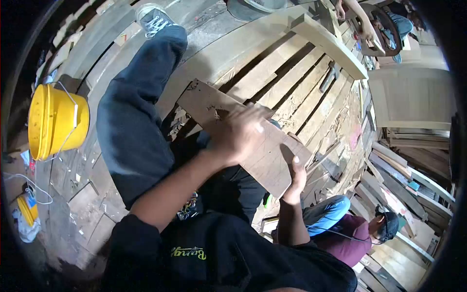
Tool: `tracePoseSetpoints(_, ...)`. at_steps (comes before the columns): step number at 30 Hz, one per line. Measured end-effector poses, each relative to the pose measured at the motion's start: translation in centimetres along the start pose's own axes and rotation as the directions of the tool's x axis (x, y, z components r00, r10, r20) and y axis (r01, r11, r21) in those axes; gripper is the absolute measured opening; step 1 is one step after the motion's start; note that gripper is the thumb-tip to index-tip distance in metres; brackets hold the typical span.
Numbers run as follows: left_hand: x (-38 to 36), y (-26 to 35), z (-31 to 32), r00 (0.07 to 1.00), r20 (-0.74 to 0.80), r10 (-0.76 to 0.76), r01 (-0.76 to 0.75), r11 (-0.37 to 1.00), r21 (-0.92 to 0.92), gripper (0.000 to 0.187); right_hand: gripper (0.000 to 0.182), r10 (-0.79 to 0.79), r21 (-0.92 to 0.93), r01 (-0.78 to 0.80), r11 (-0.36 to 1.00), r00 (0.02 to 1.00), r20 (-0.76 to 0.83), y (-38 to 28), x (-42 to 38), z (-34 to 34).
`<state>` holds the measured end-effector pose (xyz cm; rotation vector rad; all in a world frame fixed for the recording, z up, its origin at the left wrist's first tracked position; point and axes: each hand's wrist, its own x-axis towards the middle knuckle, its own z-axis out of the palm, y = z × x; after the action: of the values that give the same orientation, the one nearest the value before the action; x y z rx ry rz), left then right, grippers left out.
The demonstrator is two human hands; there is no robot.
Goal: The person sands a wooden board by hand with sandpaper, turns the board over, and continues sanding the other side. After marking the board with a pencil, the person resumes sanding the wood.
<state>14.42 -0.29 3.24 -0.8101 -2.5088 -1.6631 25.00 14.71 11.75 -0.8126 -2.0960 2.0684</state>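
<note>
A flat brown wooden board (265, 155) with cut corners lies slantwise over my lap. My right hand (296, 181) grips its near right end, with the thumb on the upper face and the other fingers mostly hidden. On the board's upper face, around the middle, presses my left hand (237, 131), its fingers curled and slightly blurred. A small dark edge shows just beyond those fingers; what the left hand holds is hidden. The board's far left end has a dark, rough corner and a chipped patch.
A slatted wooden platform (292, 68) with shavings and a dark hand tool (328, 79) lies ahead. A yellow bucket (61, 121) stands at left. A person in a maroon shirt (348, 238) sits at right by stacked timber (408, 185). Another person's hand (370, 35) shows top right.
</note>
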Motion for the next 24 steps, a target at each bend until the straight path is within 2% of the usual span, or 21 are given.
tracePoseSetpoints(1,-0.2,3.1,-1.1,0.994,0.09,0.064,-0.055,0.993,-0.102,0.039,0.063,0.025,-0.009,-0.025,1.0,0.999,0.022,0.0,-0.2,-0.3)
tracePoseSetpoints(3,-0.3,4.7,-1.2,0.984,0.087,0.157,-0.141,0.976,-0.165,0.038,0.063,0.058,-0.017,-0.058,0.998,0.998,0.035,-0.2,-0.7,-0.2)
tracePoseSetpoints(5,0.2,2.4,-0.8,0.999,0.05,0.005,-0.002,0.997,-0.074,0.036,0.062,0.05,0.007,-0.05,0.999,0.998,0.044,-0.7,-0.6,0.3)
tracePoseSetpoints(6,1.0,1.1,-1.4,0.998,-0.005,-0.066,0.066,0.998,-0.023,0.034,0.064,0.002,-0.072,0.004,0.997,0.997,0.075,-0.3,-0.1,-0.4)
tracePoseSetpoints(7,1.4,-0.5,-1.6,0.983,-0.042,-0.181,0.183,0.982,0.051,0.034,0.064,-0.001,-0.073,0.007,0.997,0.997,0.08,-0.4,-0.1,-0.3)
tracePoseSetpoints(9,0.6,-0.5,-0.7,0.972,-0.014,-0.235,0.234,0.971,-0.057,0.036,0.067,0.031,-0.025,-0.03,0.999,0.998,0.059,-0.3,-0.1,-0.1)
tracePoseSetpoints(10,0.5,1.4,-1.0,0.997,-0.004,-0.079,0.078,0.996,-0.036,0.037,0.068,0.05,-0.027,-0.049,0.998,0.998,0.044,-0.4,-0.2,0.1)
tracePoseSetpoints(11,0.1,3.5,-1.1,0.997,0.019,0.075,-0.075,0.997,-0.02,0.038,0.066,0.003,0.024,-0.005,1.0,0.997,0.082,-0.8,-0.3,0.5)
tracePoseSetpoints(12,-0.5,4.7,-1.2,0.986,0.033,0.162,-0.157,0.979,-0.129,0.04,0.063,0.022,0.052,-0.027,0.998,0.995,0.095,-0.6,-0.4,0.3)
tracePoseSetpoints(13,-0.7,4.0,-0.9,0.987,0.039,0.156,-0.149,0.98,-0.132,0.04,0.061,0.039,0.078,-0.048,0.996,0.993,0.107,-0.4,-0.5,0.0)
tracePoseSetpoints(15,-0.4,1.5,-0.4,0.994,0.044,0.099,-0.098,0.995,-0.032,0.04,0.061,0.043,0.049,-0.046,0.998,0.996,0.074,-0.4,-0.6,0.1)
tracePoseSetpoints(16,0.4,0.9,-1.4,0.991,0.036,-0.131,0.132,0.99,-0.044,0.039,0.06,0.033,0.021,-0.034,0.999,0.998,0.045,-0.5,-0.5,0.1)
tracePoseSetpoints(17,0.2,-2.3,0.0,0.986,-0.055,-0.157,0.161,0.984,0.074,0.039,0.06,0.033,0.014,-0.034,0.999,0.998,0.048,-0.5,-0.6,0.0)
tracePoseSetpoints(19,0.6,0.1,-1.4,0.984,0.0,-0.178,0.178,0.983,-0.038,0.04,0.062,-0.012,-0.016,0.013,1.0,0.999,0.045,-0.3,-0.2,0.2)
tracePoseSetpoints(21,-0.6,2.3,-0.7,0.986,0.065,0.152,-0.152,0.988,-0.009,0.042,0.062,-0.002,-0.001,0.002,1.0,0.999,0.033,-0.4,-0.3,0.5)
tracePoseSetpoints(22,-0.9,4.4,-1.3,0.981,0.067,0.18,-0.171,0.978,-0.118,0.043,0.062,0.025,0.051,-0.028,0.998,0.998,0.065,-0.4,-0.3,0.4)
tracePoseSetpoints(23,-1.1,4.6,-1.6,0.973,0.076,0.216,-0.207,0.971,-0.118,0.041,0.062,0.05,0.102,-0.059,0.993,0.994,0.093,-0.3,-0.4,0.2)
tracePoseSetpoints(24,-1.1,3.1,-1.1,0.987,0.061,0.151,-0.148,0.988,-0.052,0.041,0.063,0.041,0.04,-0.045,0.998,0.996,0.084,0.4,0.0,-0.7)
